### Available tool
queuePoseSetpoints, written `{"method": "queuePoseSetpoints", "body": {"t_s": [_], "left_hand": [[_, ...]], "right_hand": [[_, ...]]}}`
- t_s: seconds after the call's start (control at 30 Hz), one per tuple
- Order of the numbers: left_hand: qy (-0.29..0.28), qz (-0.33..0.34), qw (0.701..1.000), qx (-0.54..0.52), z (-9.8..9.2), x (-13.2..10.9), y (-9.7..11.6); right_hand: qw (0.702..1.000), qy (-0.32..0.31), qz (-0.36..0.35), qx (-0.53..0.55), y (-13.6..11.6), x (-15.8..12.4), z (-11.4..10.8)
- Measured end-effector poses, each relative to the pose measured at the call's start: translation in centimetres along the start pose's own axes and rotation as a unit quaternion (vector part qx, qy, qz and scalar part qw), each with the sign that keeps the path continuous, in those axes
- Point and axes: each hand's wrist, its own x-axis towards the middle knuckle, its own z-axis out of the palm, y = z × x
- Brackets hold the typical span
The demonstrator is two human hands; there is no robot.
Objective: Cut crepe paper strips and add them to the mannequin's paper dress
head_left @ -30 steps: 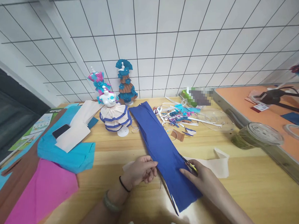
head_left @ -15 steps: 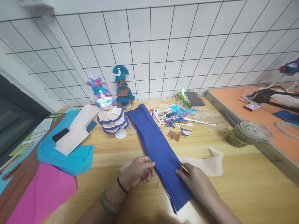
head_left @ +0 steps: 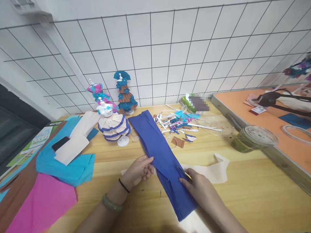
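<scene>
A long folded strip of blue crepe paper lies slantwise across the table, creased along its near half. My left hand is at its left edge, thumb and fingers pinched on the paper's border. On the right edge rests my right hand, closed around small scissors with a yellow and black handle. The scissor blades point away to the upper left over the blue paper. Partly under the blue strip is a cream paper piece.
Behind stand a doll form in a cream and blue paper dress and a teal and brown one. Paper scraps lie beyond the strip. Turquoise paper and pink paper are left, a lidded tub right.
My left hand has come up against the blue paper's left edge, and that edge has shifted and creased. The right hand keeps the scissors on the paper. The view has moved slightly.
</scene>
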Motion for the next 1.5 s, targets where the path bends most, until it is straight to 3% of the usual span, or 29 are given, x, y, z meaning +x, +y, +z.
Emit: {"method": "queuePoseSetpoints", "body": {"t_s": [0.17, 0.5, 0.7, 0.87, 1.03, 1.13, 1.33, 1.43, 1.5], "left_hand": [[0.009, 0.028, 0.999, -0.023, 0.0, 0.7, 0.3], [0.007, 0.068, 0.996, -0.054, 1.9, 1.8, 0.7], [0.073, 0.129, 0.979, -0.141, 2.0, 3.3, 2.3], [0.117, 0.191, 0.966, -0.127, 0.9, 4.4, 3.4], [0.139, 0.146, 0.974, -0.102, -1.0, 5.0, 2.8], [0.109, 0.109, 0.986, -0.065, -1.3, 4.1, 2.6], [0.027, 0.054, 0.998, 0.036, -0.2, 0.6, 2.4], [-0.002, 0.021, 0.996, 0.085, 0.8, -0.4, 1.5], [-0.007, -0.001, 0.995, 0.103, 1.4, -0.5, 0.6]], "right_hand": [[1.0, -0.002, -0.002, 0.029, 0.2, -0.1, -0.5], [0.996, 0.011, 0.038, 0.085, 2.9, -1.9, -2.3], [0.992, 0.001, 0.036, 0.123, 3.4, -2.2, -2.1], [0.992, -0.001, 0.033, 0.124, 3.1, -2.2, -2.0], [0.995, -0.004, 0.013, 0.098, 2.8, -2.0, -1.9], [0.996, -0.017, 0.009, 0.088, 2.9, -1.9, -1.7], [0.993, 0.012, 0.023, 0.119, 2.5, -2.0, -2.0], [0.985, 0.033, -0.009, 0.167, 1.2, -2.5, -2.4], [0.979, 0.014, -0.04, 0.201, 0.1, -2.9, -2.4]]}}
